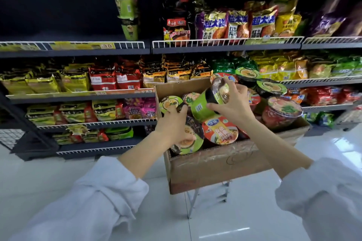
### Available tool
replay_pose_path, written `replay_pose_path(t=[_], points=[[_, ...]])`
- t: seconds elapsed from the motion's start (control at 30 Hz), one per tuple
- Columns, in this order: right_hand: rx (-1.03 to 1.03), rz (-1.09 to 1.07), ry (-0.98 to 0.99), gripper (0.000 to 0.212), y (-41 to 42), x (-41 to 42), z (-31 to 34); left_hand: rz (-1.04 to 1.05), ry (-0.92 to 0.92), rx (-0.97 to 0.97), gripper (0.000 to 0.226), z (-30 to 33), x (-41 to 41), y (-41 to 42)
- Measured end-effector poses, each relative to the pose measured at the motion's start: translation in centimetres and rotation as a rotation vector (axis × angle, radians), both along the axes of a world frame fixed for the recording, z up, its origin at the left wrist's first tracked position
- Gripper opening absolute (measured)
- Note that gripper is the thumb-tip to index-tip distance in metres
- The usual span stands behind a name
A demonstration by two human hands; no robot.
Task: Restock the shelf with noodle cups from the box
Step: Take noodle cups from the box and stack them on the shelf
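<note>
- Green noodle cup (203,103), tilted, lying above the cardboard box (215,164); right hand (233,103) curling its grip round it.
- Left hand (172,125) reaching into the box, fingers spread over bowls.
- Two green cups (127,13) standing stacked on the upper shelf (78,50).

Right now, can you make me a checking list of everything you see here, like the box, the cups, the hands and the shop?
Surface: cardboard box sits on a metal stand over a glossy white floor.
Job's things: green noodle cup lifted, tilted; more cups in the box; two green cups stacked on the upper left shelf.
Clutter: red-lidded bowl among the cups.
Hands: right hand fingers grip the green cup; left hand touches cups in the box.
Cables: nothing seen.
Surroundings: noodle packets on dark shelves.
</note>
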State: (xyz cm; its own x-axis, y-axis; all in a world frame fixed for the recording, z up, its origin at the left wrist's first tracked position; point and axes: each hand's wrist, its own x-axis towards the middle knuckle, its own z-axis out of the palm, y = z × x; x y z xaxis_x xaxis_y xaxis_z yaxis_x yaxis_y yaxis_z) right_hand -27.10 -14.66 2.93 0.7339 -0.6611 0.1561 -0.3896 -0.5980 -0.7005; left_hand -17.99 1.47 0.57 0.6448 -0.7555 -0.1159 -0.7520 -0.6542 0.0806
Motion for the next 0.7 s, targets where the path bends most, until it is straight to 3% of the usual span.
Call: replay_pose_path(t=[0.17,0.2,0.3,0.37,0.57,0.63,0.7], points=[[-0.245,-0.014,0.136,0.096,1.4,-0.9,0.1,-0.084,-0.144,-0.046,0.059,-0.2,-1.7,-0.1],[-0.285,-0.022,0.167,0.096,1.6,-1.1,0.1,-0.082,-0.16,-0.05,0.061,-0.3,-1.8,-0.1],[-0.334,-0.026,0.207,0.097,2.0,-1.4,0.0,-0.027,-0.13,0.033,0.106,-0.9,-2.2,-0.2],[-0.33,-0.011,0.228,0.097,2.1,-1.4,0.1,0.022,-0.094,0.065,0.118,-1.4,-2.3,-0.4],[-0.167,0.047,0.228,0.093,1.5,-1.4,0.3,0.095,-0.005,0.125,0.129,-0.8,-1.4,-1.1],[-0.142,0.061,0.216,0.093,1.1,-1.3,0.5,0.095,0.015,0.118,0.123,-0.6,-0.7,-1.1],[-0.117,0.058,0.188,0.094,0.9,-1.2,0.7,0.149,0.101,-0.007,0.109,0.0,-0.4,-0.8]])
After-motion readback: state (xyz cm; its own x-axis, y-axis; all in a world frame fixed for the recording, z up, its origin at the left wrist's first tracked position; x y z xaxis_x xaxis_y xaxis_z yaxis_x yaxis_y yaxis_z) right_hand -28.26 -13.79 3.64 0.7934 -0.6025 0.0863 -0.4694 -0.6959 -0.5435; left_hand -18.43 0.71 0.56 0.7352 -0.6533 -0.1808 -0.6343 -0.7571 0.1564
